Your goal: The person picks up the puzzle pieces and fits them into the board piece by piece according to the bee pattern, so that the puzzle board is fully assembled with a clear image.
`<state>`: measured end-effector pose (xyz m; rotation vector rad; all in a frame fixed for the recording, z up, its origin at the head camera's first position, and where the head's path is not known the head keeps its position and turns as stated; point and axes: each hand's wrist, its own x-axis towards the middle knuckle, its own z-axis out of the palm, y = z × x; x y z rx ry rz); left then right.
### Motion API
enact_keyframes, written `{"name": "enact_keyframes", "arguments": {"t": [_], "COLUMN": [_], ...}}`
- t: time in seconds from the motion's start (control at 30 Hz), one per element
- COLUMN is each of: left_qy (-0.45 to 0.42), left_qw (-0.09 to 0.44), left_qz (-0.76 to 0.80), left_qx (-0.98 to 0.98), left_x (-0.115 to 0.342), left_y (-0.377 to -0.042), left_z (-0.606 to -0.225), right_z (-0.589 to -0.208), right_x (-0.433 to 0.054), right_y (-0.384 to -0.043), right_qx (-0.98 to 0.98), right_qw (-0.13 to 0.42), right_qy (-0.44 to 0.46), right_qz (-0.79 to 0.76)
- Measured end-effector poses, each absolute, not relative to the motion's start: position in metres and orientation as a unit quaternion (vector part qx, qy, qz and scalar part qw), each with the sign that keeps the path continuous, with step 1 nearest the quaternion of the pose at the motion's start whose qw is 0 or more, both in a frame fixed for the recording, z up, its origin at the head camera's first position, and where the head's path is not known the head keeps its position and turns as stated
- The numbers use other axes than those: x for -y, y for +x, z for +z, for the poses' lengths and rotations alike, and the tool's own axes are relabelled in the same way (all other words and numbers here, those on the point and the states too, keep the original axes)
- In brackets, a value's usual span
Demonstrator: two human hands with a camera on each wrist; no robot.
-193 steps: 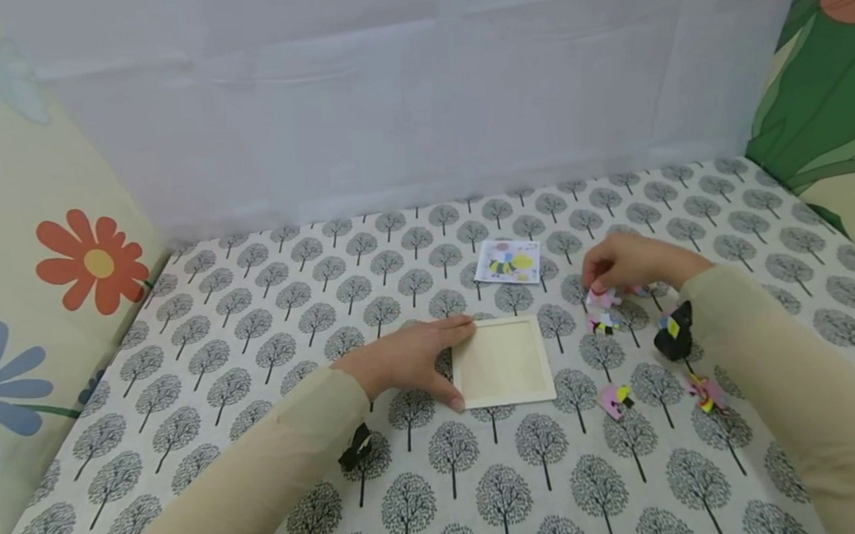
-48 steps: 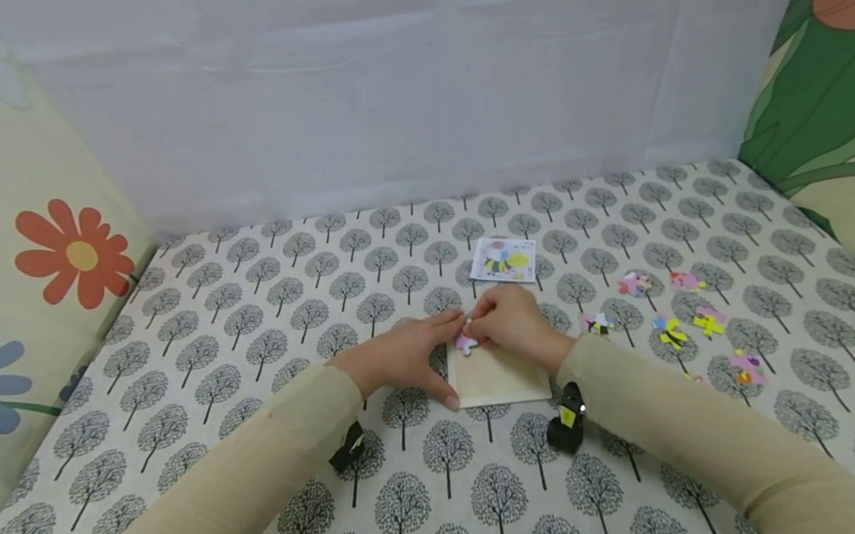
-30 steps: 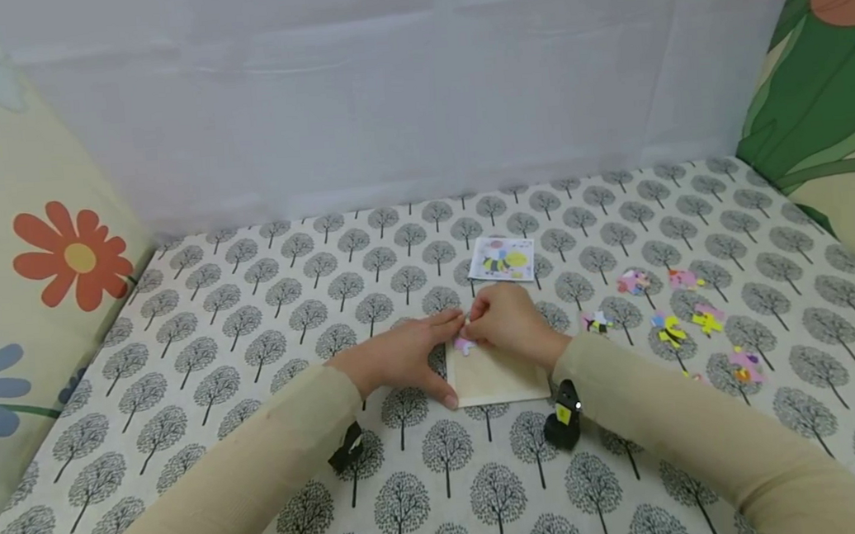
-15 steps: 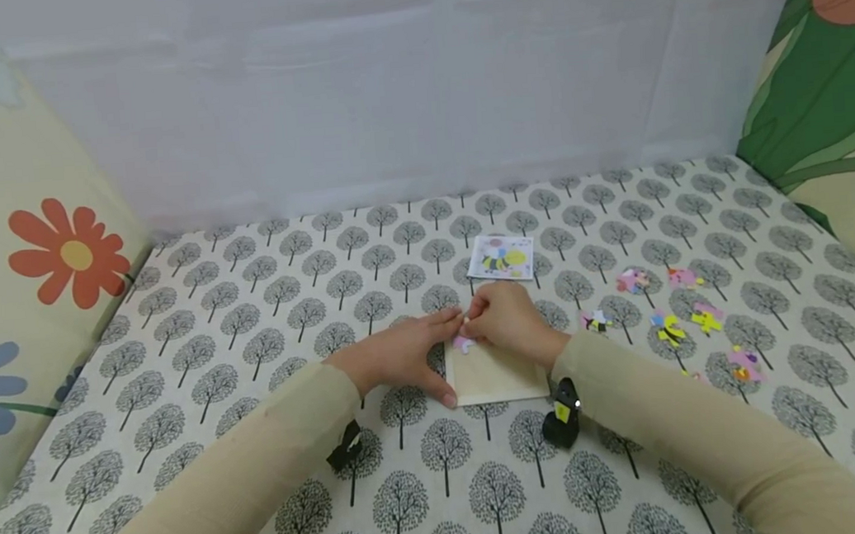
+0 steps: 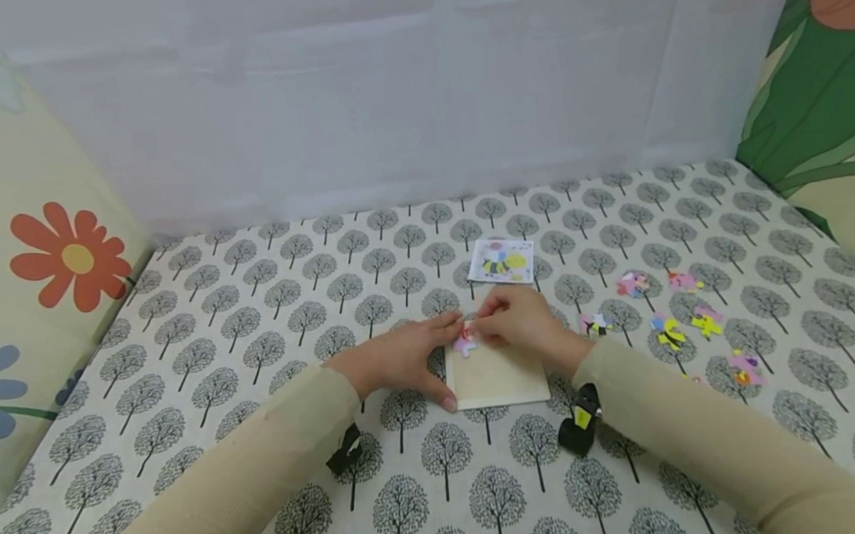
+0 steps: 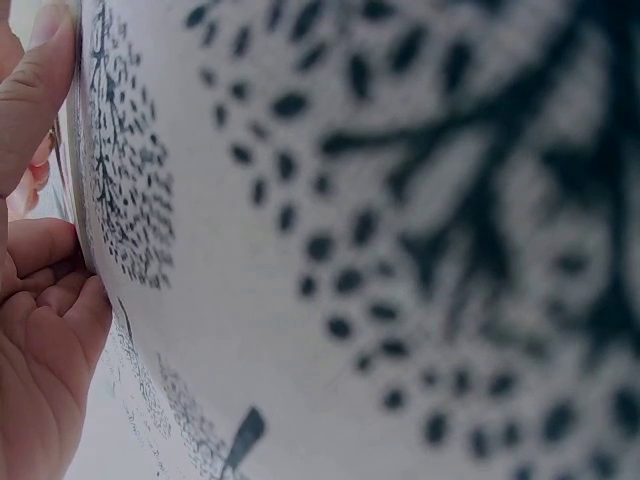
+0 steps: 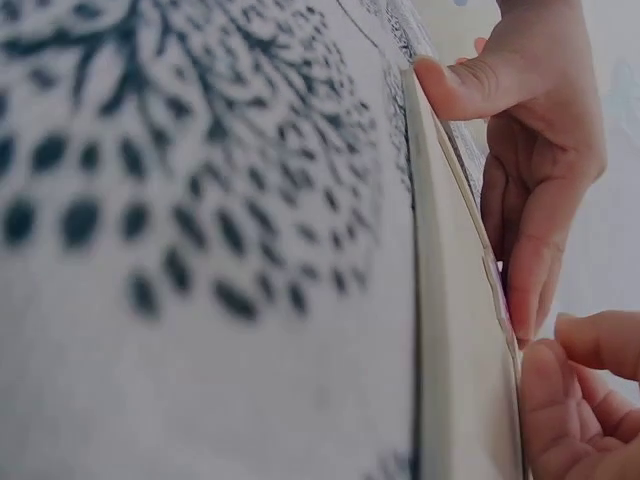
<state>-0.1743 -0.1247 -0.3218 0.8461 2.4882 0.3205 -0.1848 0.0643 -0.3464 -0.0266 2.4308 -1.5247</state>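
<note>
A shallow square wooden puzzle tray [image 5: 498,378] lies on the tree-print cloth. My left hand [image 5: 404,355] holds its left side, thumb at the near corner and fingers at the far one; in the left wrist view, the fingers [image 6: 50,330] curl beside the edge. One pink puzzle piece [image 5: 466,344] with a red mark lies in the tray's far left corner. At this piece's right edge are the bent fingertips of my right hand [image 5: 520,318], thumb and forefinger close together. In the right wrist view, the tray's rim [image 7: 435,270] runs between both hands.
A picture card [image 5: 502,262] with a yellow and black bee lies behind the tray. Several loose puzzle pieces, among them a yellow one [image 5: 707,322] and a pink one [image 5: 633,284], are scattered to the right. White fabric [image 5: 326,100] hangs at the back.
Over 6.4 seconds my right hand moved left from the loose pieces, bringing a pink piece into the tray's corner. In the last half second it shifted slightly right, exposing more of that piece.
</note>
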Motion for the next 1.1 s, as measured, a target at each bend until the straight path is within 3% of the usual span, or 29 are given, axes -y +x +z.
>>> {"name": "enact_keyframes", "arguments": {"t": [0.43,1.1], "left_qy": [0.309,0.296], "left_qw": [0.247,0.248], "left_qz": [0.114,0.117], "left_qx": [-0.911,-0.915], "left_x": [0.125,0.124], "left_y": [-0.173,-0.17], "left_z": [-0.322,-0.321], "right_z": [-0.337,-0.321], "right_x": [-0.087,-0.132], "right_y": [-0.192,-0.193], "right_qx": [-0.786,-0.771], "right_qw": [0.15,0.104], "right_qy": [0.003,-0.011], "right_qz": [-0.6,-0.628]}}
